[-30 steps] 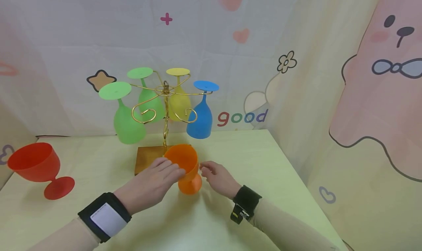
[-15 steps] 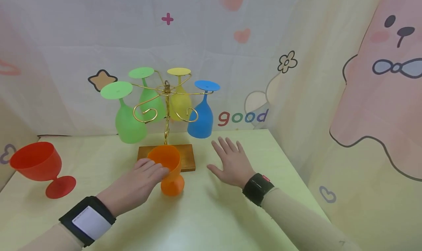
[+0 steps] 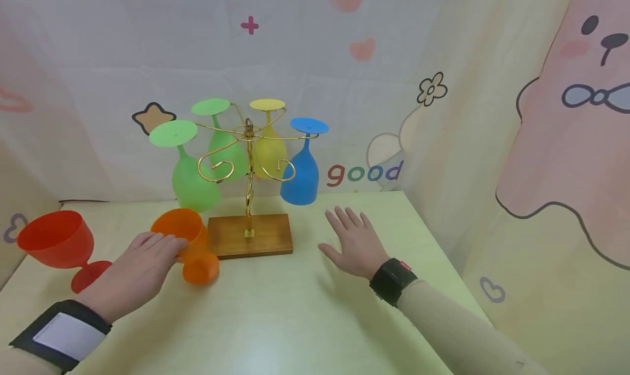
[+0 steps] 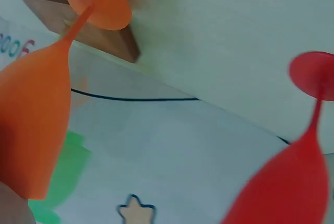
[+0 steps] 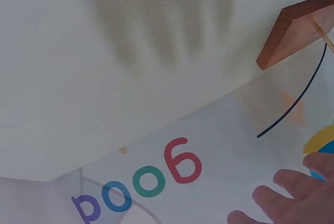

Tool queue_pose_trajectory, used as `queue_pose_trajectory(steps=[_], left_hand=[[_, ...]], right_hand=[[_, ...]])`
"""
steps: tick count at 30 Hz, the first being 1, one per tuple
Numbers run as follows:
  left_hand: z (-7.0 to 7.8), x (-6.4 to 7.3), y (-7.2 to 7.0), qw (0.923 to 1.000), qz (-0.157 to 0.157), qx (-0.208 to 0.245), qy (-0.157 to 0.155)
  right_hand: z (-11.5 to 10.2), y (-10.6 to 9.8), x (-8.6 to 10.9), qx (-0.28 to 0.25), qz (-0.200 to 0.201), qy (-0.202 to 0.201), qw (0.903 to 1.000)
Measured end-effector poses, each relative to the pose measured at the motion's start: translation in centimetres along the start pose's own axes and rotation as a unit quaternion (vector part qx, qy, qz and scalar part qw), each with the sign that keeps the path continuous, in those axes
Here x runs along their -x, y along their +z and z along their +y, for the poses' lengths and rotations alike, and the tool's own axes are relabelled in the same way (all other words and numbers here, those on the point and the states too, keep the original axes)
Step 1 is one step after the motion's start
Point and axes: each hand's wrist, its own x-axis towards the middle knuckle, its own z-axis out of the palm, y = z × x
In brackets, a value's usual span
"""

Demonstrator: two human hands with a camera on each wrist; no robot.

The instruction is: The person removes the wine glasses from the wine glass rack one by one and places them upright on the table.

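Observation:
My left hand [image 3: 140, 268] grips an orange goblet [image 3: 202, 269] by its bowl, just left of the wooden base [image 3: 266, 238] of a gold rack [image 3: 249, 194]. The goblet's mouth faces up; whether its foot touches the table I cannot tell. In the left wrist view, the orange goblet [image 4: 39, 109] shows bowl, stem and foot, and a red goblet [image 4: 287, 182] stands across from it. Beside the rack, my right hand [image 3: 356, 244] is held with fingers spread and nothing in it; its fingers show at the corner of the right wrist view.
Upside down on the rack hang two green goblets [image 3: 194, 181], a yellow one [image 3: 269, 153] and a blue one [image 3: 300, 175]. One rack hook [image 3: 216, 173] at the front holds none. The red goblet stands upright at the table's left, partly behind my left hand. A printed curtain [image 3: 315, 85] closes the back.
My left hand has carried the orange goblet leftward, from in front of the rack to its left side. My right hand has drawn away to the right and spread its fingers.

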Motion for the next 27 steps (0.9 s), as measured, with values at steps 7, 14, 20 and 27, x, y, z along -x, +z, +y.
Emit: queue_pose_trajectory(steps=[7,14,20,27], left_hand=[[-4.3,0.5,-1.0,0.9976,0.036,-0.014,-0.057],[-6.6,-0.7,-1.7,0.9928,0.043,-0.02,-0.11],[-7.6,-1.5,-1.3,0.9902,0.042,-0.021,-0.131],[-8.2,-2.4,-0.4,0.9905,0.031,-0.025,-0.131]], right_hand=[[0.3,0.4,0.5,-0.01,-0.01,0.007,0.9999],[0.2,0.6,0.6,-0.014,-0.019,0.007,0.9997],[0.5,0.6,0.8,-0.018,-0.026,0.014,0.9994],[1.1,0.6,1.4,-0.029,-0.022,0.028,0.999]])
